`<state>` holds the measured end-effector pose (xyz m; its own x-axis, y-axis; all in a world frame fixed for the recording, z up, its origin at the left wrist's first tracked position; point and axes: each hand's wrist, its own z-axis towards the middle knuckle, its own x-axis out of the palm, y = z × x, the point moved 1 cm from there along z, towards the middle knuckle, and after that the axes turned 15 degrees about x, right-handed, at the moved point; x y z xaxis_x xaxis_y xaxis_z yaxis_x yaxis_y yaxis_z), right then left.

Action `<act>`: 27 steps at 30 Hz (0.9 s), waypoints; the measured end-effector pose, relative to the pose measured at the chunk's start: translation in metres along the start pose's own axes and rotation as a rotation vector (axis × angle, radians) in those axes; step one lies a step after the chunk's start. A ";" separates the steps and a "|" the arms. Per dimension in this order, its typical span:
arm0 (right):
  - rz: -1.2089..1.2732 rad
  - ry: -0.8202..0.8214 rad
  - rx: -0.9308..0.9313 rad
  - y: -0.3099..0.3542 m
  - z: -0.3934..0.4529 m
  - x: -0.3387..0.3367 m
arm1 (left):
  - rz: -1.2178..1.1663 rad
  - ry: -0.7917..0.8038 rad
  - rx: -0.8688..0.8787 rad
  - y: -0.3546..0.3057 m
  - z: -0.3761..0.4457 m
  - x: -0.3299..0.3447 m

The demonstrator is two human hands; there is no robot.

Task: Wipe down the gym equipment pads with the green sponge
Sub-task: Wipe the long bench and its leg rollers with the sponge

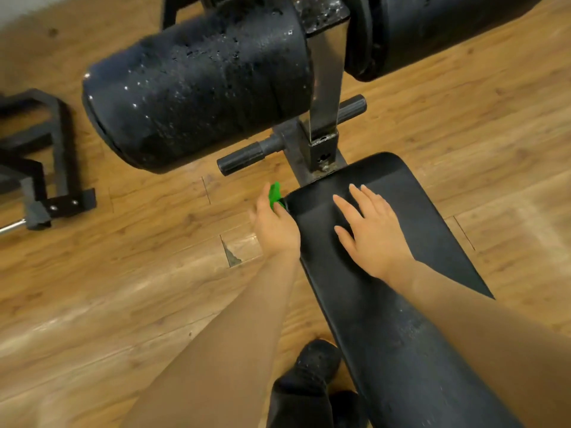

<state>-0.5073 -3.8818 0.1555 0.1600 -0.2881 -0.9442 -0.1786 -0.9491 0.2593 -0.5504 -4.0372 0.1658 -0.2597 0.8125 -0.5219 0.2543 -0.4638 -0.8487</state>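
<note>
Shoe: a dark shoe (318,359) stood on the wooden floor (123,304) beside the bench.
Bench pad: the long black bench pad (380,319) ran away from the person, its near half dull and speckled.
Right hand: the right hand (370,230) lay flat on the pad's far end, fingers straight and spread, holding nothing.
Left hand: the left hand (275,223) held the green sponge (274,194) against the pad's far-left corner edge, fingers mostly hidden.
Risk: the sponge looked only partly gripped and hung past the edge, so a firm stroke could likely flick it to the floor; leaning on the right palm might slip if the vinyl were wet.
Roller pad: the roller pad (197,88) beyond glistened with droplets.
</note>
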 end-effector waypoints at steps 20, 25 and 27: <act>0.038 -0.123 -0.071 0.002 0.010 0.038 | 0.200 0.121 0.309 0.048 -0.005 0.022; 0.035 -0.147 -0.075 0.002 0.010 0.040 | 0.121 -0.006 0.219 0.047 -0.030 0.025; 0.038 -0.156 -0.078 0.002 0.010 0.041 | 0.079 -0.034 0.180 0.050 -0.049 0.025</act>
<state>-0.5105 -3.8939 0.1156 0.0012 -0.3067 -0.9518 -0.1044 -0.9466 0.3049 -0.4982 -4.0225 0.1149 -0.2779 0.7603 -0.5872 0.1054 -0.5834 -0.8053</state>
